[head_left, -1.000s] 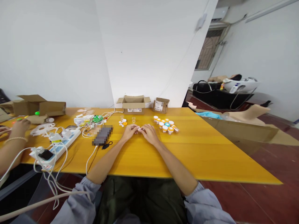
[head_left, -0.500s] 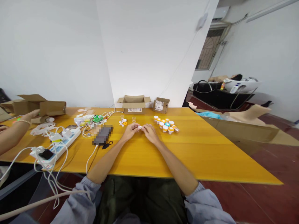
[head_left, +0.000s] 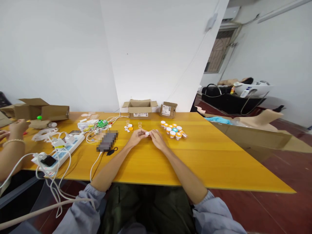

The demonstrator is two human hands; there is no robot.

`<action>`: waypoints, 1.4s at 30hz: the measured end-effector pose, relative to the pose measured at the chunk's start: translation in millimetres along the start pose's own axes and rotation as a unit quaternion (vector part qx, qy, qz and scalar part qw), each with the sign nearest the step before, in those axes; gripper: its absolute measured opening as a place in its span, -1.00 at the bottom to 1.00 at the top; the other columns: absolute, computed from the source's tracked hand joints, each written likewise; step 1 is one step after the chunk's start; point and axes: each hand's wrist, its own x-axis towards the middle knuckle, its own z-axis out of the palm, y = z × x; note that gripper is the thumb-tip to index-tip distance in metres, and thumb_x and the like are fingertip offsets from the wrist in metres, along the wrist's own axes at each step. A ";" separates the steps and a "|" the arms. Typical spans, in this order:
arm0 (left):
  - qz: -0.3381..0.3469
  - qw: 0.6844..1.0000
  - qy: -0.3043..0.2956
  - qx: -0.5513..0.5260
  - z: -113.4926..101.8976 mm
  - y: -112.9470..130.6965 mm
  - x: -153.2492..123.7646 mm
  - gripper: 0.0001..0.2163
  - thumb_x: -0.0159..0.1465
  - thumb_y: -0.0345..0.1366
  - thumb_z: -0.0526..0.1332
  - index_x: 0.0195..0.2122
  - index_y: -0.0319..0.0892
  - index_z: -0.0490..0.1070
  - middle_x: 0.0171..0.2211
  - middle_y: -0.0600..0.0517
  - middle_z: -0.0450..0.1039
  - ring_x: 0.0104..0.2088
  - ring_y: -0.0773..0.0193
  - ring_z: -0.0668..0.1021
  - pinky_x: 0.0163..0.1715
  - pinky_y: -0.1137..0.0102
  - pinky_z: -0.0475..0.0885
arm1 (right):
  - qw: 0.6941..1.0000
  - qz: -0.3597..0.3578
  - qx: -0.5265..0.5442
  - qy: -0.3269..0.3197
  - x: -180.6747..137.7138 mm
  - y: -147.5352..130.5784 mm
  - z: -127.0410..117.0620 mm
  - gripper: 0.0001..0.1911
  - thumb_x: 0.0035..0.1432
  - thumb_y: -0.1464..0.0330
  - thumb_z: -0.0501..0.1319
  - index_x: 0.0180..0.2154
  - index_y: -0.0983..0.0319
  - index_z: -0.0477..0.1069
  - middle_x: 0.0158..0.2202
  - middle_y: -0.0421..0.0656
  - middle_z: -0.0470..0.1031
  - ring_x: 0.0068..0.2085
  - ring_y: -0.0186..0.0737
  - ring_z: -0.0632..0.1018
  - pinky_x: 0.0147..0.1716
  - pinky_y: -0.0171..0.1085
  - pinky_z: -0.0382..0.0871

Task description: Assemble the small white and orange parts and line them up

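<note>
Head view: left hand [head_left: 136,137] and right hand [head_left: 158,139] grip a white piece [head_left: 147,133], well inside the table edge [head_left: 231,188].

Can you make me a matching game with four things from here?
1. small white dark-spotted piece
2. long white plastic power strip
3. small containers with white, orange and teal lids
4. wide brown cardboard box

A. has white plugs in it
B. between the left hand and right hand
C. standing with flaps spread
D. clustered right of the right hand

Right pairs: 1-B, 2-A, 3-D, 4-C
</note>
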 end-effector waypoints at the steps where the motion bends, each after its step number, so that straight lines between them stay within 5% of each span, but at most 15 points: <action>1: 0.001 1.000 -0.001 0.000 0.0 -0.2 0.0 -0.71 0.05 -0.13 0.48 -0.30 -0.18 0.55 -0.30 -0.04 0.65 -0.22 0.17 0.65 -0.06 0.23 0.53 | 1.000 0.000 -0.005 -0.001 -0.1 -0.4 -0.4 -0.66 0.41 0.33 -0.01 -0.45 0.13 0.28 -0.37 -0.17 0.43 -0.27 -0.15 0.41 -0.21 -0.23 0.27; 13: 0.004 1.000 0.000 0.005 2.7 2.5 -0.5 -0.78 0.11 -0.18 0.42 -0.30 -0.17 0.54 -0.28 -0.02 0.64 -0.21 0.18 0.64 -0.05 0.25 0.50 | 0.999 0.006 0.035 0.014 -1.4 -6.2 -1.9 -0.59 0.44 0.31 -0.09 -0.48 0.12 0.28 -0.39 -0.17 0.46 -0.26 -0.14 0.43 -0.17 -0.21 0.29; 21: 0.018 0.986 0.116 0.115 -4.9 -10.0 4.9 -0.93 0.11 -0.29 0.37 -0.38 -0.13 0.54 -0.40 0.04 0.57 -0.32 0.20 0.57 -0.15 0.29 0.48 | 0.999 -0.005 0.033 0.028 -2.3 -8.7 -6.4 -0.58 0.44 0.29 -0.07 -0.47 0.12 0.34 -0.39 -0.18 0.48 -0.27 -0.15 0.46 -0.15 -0.22 0.30; 26: 0.021 0.972 0.141 0.188 -12.1 -24.2 5.1 -0.91 0.01 -0.36 0.43 -0.49 -0.08 0.55 -0.50 0.05 0.49 -0.32 0.12 0.51 -0.12 0.23 0.43 | 1.000 0.000 0.008 0.018 -2.1 -7.6 -4.2 -0.63 0.41 0.27 0.01 -0.46 0.13 0.37 -0.37 -0.16 0.48 -0.24 -0.15 0.46 -0.15 -0.21 0.30; 33: 0.034 0.967 0.157 0.198 -11.0 -22.5 4.7 -0.90 0.04 -0.37 0.42 -0.40 -0.06 0.59 -0.39 0.00 0.51 -0.19 0.05 0.52 0.00 0.18 0.40 | 0.999 -0.019 0.020 0.022 -2.5 -4.7 1.2 -0.71 0.38 0.28 0.07 -0.39 0.14 0.43 -0.34 -0.16 0.50 -0.24 -0.16 0.46 -0.17 -0.21 0.30; 36: 0.046 0.971 0.147 0.185 -8.3 -13.5 4.0 -0.96 0.15 -0.27 0.37 -0.42 -0.08 0.57 -0.38 0.00 0.53 -0.20 0.09 0.54 0.00 0.22 0.41 | 0.999 -0.019 0.022 0.020 -2.7 -5.1 0.2 -0.74 0.38 0.30 0.09 -0.37 0.14 0.45 -0.33 -0.15 0.51 -0.22 -0.14 0.46 -0.15 -0.19 0.30; 42: 0.011 0.993 0.045 0.108 -1.4 -1.4 0.7 -0.72 0.27 -0.05 0.25 -0.38 -0.15 0.56 -0.43 0.06 0.57 -0.31 0.18 0.57 -0.18 0.33 0.47 | 0.999 -0.051 -0.003 0.019 -3.8 -6.7 -2.3 -0.81 0.36 0.32 0.13 -0.30 0.12 0.50 -0.27 -0.13 0.52 -0.18 -0.11 0.45 -0.13 -0.17 0.29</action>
